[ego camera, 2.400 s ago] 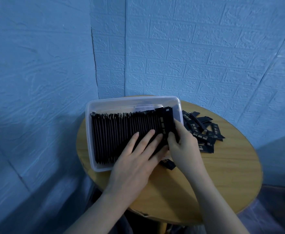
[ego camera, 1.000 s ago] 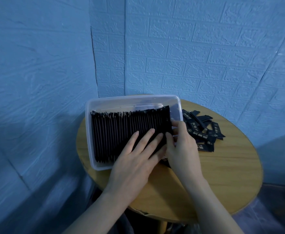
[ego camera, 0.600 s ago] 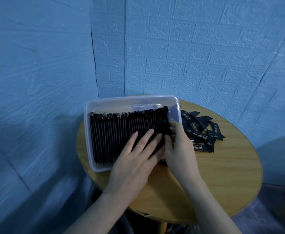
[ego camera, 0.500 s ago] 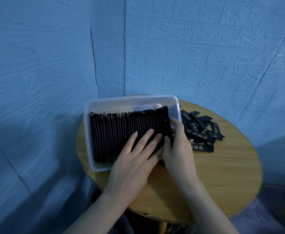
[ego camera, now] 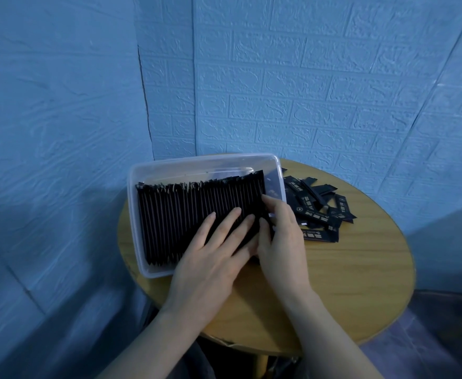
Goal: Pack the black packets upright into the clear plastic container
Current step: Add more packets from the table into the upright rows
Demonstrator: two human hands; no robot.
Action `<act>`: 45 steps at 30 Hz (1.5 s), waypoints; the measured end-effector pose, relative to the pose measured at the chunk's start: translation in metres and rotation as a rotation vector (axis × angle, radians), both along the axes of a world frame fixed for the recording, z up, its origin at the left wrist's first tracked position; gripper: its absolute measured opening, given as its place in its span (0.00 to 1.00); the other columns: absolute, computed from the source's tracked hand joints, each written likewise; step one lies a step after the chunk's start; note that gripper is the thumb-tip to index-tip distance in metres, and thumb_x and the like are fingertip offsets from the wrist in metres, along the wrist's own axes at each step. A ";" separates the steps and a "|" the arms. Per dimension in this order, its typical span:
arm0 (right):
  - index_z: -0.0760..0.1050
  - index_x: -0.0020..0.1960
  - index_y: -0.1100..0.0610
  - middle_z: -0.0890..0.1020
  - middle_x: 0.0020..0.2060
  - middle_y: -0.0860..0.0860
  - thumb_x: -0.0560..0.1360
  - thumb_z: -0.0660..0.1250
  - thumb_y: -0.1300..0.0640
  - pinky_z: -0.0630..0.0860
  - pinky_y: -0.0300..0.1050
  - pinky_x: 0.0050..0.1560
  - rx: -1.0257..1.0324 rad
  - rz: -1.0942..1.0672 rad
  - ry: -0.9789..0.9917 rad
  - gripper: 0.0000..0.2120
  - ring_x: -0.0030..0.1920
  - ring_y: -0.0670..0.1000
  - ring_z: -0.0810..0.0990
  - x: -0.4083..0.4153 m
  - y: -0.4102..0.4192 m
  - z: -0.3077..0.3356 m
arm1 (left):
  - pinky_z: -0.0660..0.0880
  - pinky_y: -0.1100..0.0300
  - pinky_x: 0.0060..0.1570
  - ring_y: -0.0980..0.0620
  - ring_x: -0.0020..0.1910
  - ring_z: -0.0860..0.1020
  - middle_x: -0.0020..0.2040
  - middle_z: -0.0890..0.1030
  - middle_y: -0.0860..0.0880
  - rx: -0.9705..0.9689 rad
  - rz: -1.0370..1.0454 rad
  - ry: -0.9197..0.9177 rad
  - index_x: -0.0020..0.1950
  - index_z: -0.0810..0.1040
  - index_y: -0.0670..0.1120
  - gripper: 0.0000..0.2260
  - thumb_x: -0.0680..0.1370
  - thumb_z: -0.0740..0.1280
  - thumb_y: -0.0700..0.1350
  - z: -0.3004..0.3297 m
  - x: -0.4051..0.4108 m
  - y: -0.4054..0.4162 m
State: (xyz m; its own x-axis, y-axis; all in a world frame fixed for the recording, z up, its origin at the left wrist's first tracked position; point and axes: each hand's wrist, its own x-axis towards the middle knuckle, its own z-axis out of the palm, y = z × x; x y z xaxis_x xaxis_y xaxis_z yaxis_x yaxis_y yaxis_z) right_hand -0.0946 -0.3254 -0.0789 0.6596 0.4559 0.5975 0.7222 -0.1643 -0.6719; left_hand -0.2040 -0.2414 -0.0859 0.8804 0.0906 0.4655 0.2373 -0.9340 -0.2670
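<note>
Head view: you are tamping the row [ego camera: 197, 214] of packets snug inside the container [ego camera: 202, 162].

Keep your left hand [ego camera: 210, 255] flat, fingers straight on the row's top edges, while your right hand [ego camera: 279, 236] presses its end packet; whether those fingers pinch it I cannot tell. Push evenly so none tip. The packets are thin, black, on edge, filling most of the tub; a loose pile [ego camera: 317, 214] lies on the table [ego camera: 361, 269] just beside it.

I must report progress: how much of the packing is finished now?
Done: a long row of packets stands upright in the container, nearly filling its length. In hand: the left hand lies flat on the row; the right hand presses its end. Left: a loose pile lies on the table.
</note>
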 end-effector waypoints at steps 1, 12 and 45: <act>0.71 0.65 0.56 0.77 0.60 0.49 0.79 0.61 0.66 0.74 0.43 0.52 -0.006 -0.007 -0.003 0.16 0.54 0.44 0.75 -0.001 0.000 0.000 | 0.57 0.42 0.72 0.44 0.77 0.60 0.76 0.66 0.46 -0.005 -0.001 0.003 0.73 0.69 0.48 0.26 0.73 0.61 0.41 0.000 0.000 0.000; 0.66 0.72 0.56 0.72 0.65 0.50 0.78 0.60 0.65 0.75 0.45 0.50 -0.045 -0.024 -0.080 0.22 0.55 0.45 0.72 -0.008 -0.003 0.002 | 0.58 0.42 0.72 0.45 0.77 0.60 0.76 0.66 0.46 -0.007 -0.012 -0.011 0.73 0.69 0.47 0.27 0.73 0.62 0.40 0.001 0.000 -0.001; 0.65 0.72 0.52 0.70 0.71 0.47 0.77 0.56 0.63 0.74 0.42 0.55 -0.138 0.126 -0.104 0.24 0.63 0.48 0.75 -0.009 -0.006 -0.001 | 0.59 0.39 0.70 0.41 0.77 0.59 0.77 0.64 0.44 0.159 0.001 -0.066 0.74 0.61 0.44 0.27 0.73 0.50 0.40 -0.005 0.011 0.007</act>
State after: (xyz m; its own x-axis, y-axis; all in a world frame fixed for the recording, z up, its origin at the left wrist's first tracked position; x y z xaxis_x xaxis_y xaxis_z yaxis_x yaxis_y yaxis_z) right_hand -0.1038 -0.3313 -0.0800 0.5301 0.6128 0.5860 0.8073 -0.1536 -0.5697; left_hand -0.1926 -0.2345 -0.0913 0.8474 0.0124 0.5308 0.2602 -0.8811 -0.3949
